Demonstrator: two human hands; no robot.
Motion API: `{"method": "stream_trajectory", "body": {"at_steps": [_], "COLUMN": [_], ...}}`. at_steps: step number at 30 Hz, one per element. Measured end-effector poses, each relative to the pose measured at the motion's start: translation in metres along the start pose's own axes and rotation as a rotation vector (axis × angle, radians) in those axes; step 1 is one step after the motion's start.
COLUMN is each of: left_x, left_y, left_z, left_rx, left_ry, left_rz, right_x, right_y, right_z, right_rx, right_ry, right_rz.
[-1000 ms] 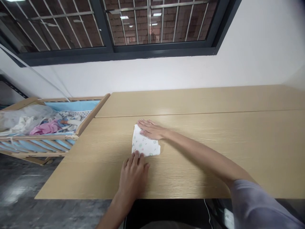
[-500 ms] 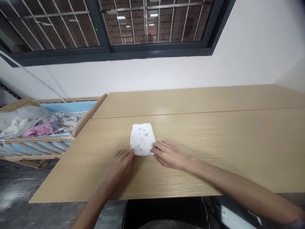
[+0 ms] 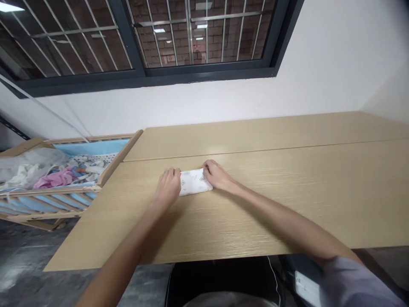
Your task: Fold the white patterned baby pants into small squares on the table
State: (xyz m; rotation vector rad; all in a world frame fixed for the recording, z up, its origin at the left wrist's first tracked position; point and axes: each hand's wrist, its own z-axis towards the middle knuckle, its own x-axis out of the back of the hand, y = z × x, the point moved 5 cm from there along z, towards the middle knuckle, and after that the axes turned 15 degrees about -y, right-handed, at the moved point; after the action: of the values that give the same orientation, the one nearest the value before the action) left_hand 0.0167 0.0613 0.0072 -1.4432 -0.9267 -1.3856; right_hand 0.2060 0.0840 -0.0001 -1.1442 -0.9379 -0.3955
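A small white printed cloth (image 3: 194,186) lies folded into a narrow band on the light wooden table (image 3: 287,192). My left hand (image 3: 168,187) grips its left end with curled fingers. My right hand (image 3: 217,175) holds its right end, fingers bent over the fold. Both hands rest on the table on either side of the cloth.
A wooden crib (image 3: 60,179) with blue lining and a heap of baby clothes (image 3: 54,175) stands to the left of the table. A white wall and a barred dark-framed window (image 3: 143,38) are behind. A seam runs across the tabletop just beyond the cloth.
Both hands took the near edge of the cloth and carried it away from me, folding it in half. The cloth is now a narrower band.
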Motion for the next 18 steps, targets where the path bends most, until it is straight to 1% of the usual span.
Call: {"method": "stream_trajectory", "body": {"at_steps": [2, 5, 8, 10, 12, 14, 16, 18], "left_x": [-0.012, -0.021, -0.018, -0.016, -0.02, -0.031, -0.046, -0.057], "left_y": [-0.002, -0.004, -0.001, 0.007, 0.02, 0.031, 0.036, 0.035], "left_z": [0.013, 0.017, 0.012, 0.008, 0.004, 0.001, -0.001, -0.001], "left_rx": [0.034, 0.061, 0.063, 0.024, -0.086, -0.188, -0.225, -0.215], "left_ry": [-0.016, -0.024, 0.029, 0.074, 0.085, 0.049, -0.007, -0.05], "left_rz": [0.004, -0.01, -0.047, -0.074, -0.125, -0.187, -0.224, -0.221], "right_x": [-0.009, -0.019, -0.016, -0.016, -0.024, -0.035, -0.044, -0.048], "right_y": [0.012, 0.018, 0.008, -0.005, -0.016, -0.017, -0.01, 0.0], "right_z": [0.014, 0.02, 0.011, 0.003, -0.004, -0.008, -0.01, -0.011], "right_rx": [-0.006, -0.001, 0.037, 0.146, 0.282, 0.355, 0.359, 0.337], "right_ry": [0.013, 0.001, 0.061, 0.063, -0.036, -0.162, -0.234, -0.259], "right_rz": [0.0, -0.004, -0.143, -0.27, -0.355, -0.394, -0.401, -0.384]}}
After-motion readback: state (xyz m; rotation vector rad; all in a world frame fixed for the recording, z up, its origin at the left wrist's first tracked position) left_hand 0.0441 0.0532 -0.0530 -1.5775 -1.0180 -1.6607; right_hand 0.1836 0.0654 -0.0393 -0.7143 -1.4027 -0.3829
